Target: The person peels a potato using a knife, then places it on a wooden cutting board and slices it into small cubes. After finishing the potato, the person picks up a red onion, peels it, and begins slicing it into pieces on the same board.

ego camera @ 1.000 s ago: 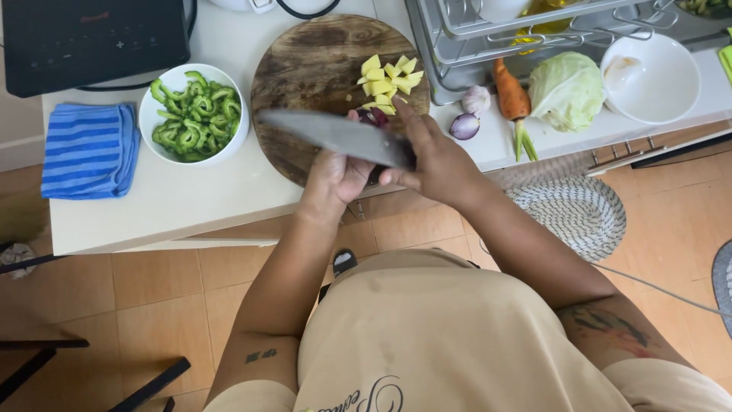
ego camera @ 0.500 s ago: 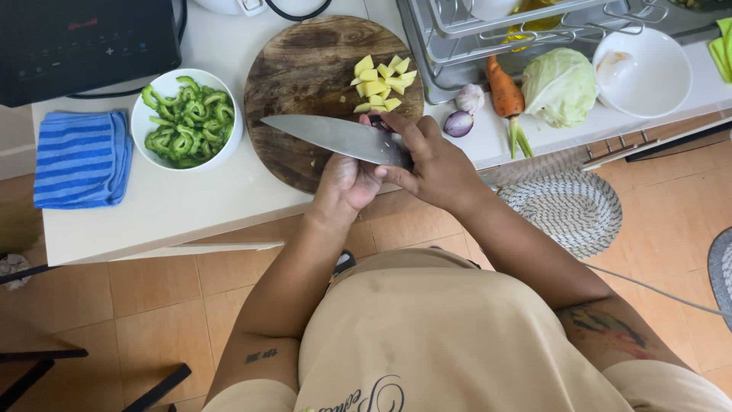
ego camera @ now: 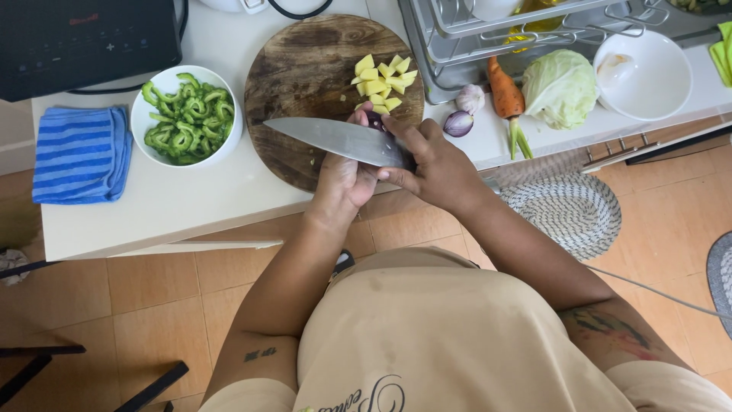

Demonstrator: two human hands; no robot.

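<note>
My right hand grips the handle of a large kitchen knife, its blade pointing left over the near edge of a round wooden cutting board. My left hand sits under the blade and holds a small dark purple piece, likely an onion, mostly hidden by fingers and knife. A pile of yellow diced pieces lies on the board's far right.
A white bowl of sliced green vegetable stands left of the board, a blue striped cloth further left. A purple onion, garlic bulb, carrot, cabbage, white bowl and dish rack lie right.
Both hands with the knife have shifted slightly toward the board; the blade stays level and pointing left.
</note>
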